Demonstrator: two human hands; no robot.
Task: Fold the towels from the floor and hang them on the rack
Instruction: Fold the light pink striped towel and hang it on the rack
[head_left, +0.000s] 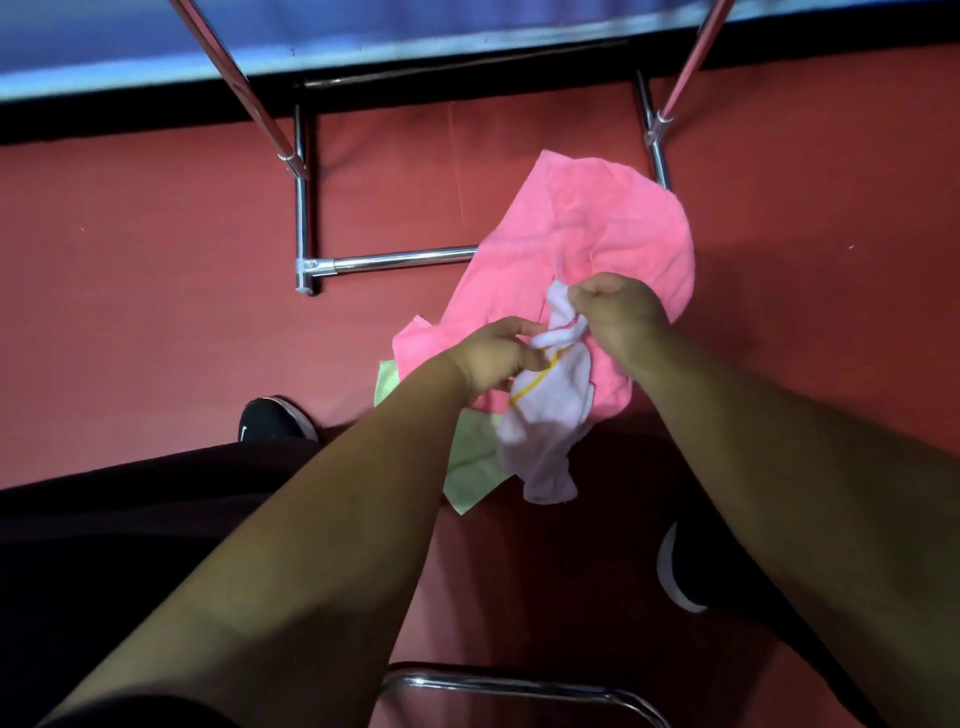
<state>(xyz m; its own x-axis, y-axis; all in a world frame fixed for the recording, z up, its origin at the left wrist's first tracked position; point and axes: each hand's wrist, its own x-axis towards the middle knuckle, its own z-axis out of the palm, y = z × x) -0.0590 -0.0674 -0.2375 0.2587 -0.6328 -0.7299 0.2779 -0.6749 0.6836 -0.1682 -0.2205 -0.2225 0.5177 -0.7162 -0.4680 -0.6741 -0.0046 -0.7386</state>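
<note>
Gripping a crumpled white towel (545, 410) mid-frame, you are clamping both left hand (493, 358) and right hand (618, 317) fingers on it above the pink towel (597, 228).

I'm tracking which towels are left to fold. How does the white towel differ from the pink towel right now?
The white towel hangs bunched, gripped by the left hand and right hand; the pink towel lies spread and crumpled on the red floor. The white towel shows a yellow stripe; the pink towel looks plain. The pink towel looks larger. Neither is folded.
</note>
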